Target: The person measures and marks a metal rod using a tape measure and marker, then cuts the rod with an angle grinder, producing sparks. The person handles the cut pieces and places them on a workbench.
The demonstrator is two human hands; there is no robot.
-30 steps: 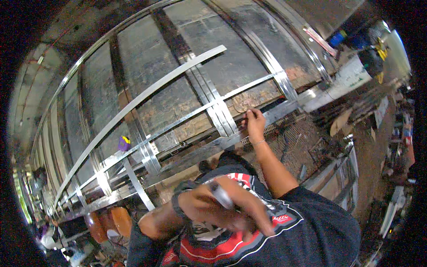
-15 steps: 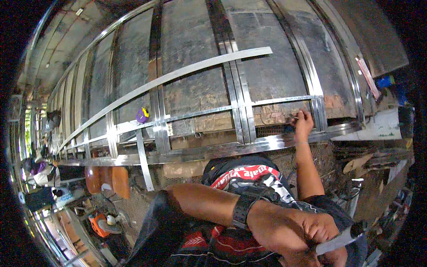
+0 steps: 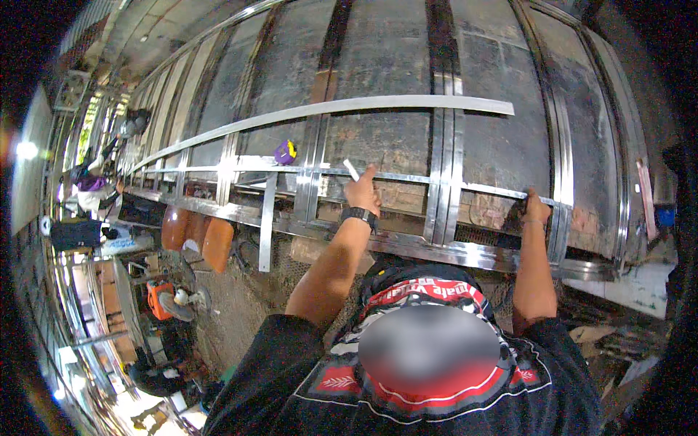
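One orange power tool sits on the floor at the far left, with two curved orange-brown panels nearer the metal frame. Next, a short flat strip sticks out past the frame's near edge, and just above it rests a purple and yellow tape measure. Across the frame, near that edge, runs a thin metal strip; it looks light, smooth and rather slippery, likely stiff on edge but bendy over its length, so best taken near both ends, minding the edges. Beyond it lies a longer pale bar. Mid-frame, the left grip is closed round the lower part of a white stick, its index finger extended by the strip. Farther right, the right grip has bent fingers at the strip's right end; I cannot tell whether they pinch or merely press.
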